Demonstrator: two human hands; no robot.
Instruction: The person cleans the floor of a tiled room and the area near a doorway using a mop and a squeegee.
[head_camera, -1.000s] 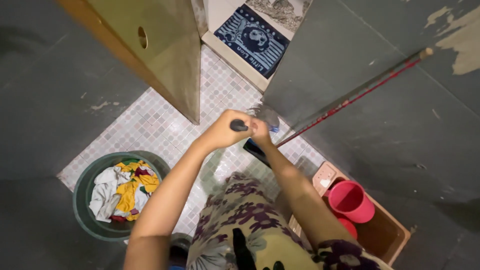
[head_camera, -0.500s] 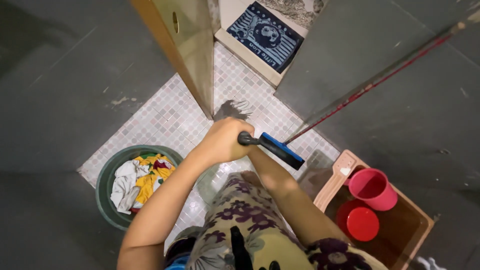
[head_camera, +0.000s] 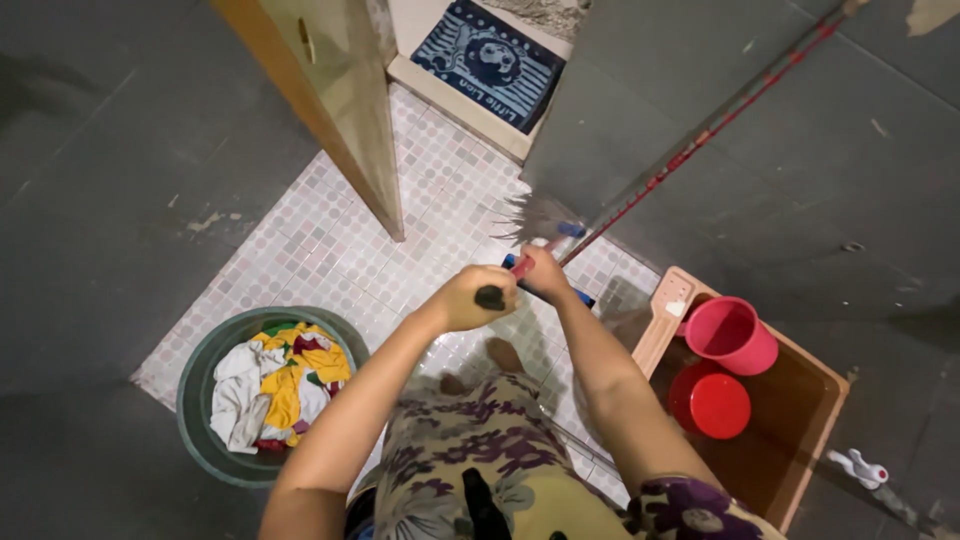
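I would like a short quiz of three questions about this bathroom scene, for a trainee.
1. True or false: the green basin holds mixed clothes.
2. Which stands in the brown tub? A) a pink bucket B) a kettle C) a shoe
3. Fill in: the left hand grips the brush's black ____, while the right hand is at the brush.

Key: 1 true; 2 A; 3 handle.

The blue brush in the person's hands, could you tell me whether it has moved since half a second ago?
Yes. The blue brush has swung from lying out toward the brown tub to a spot mostly hidden behind the right hand, near the red broomstick.
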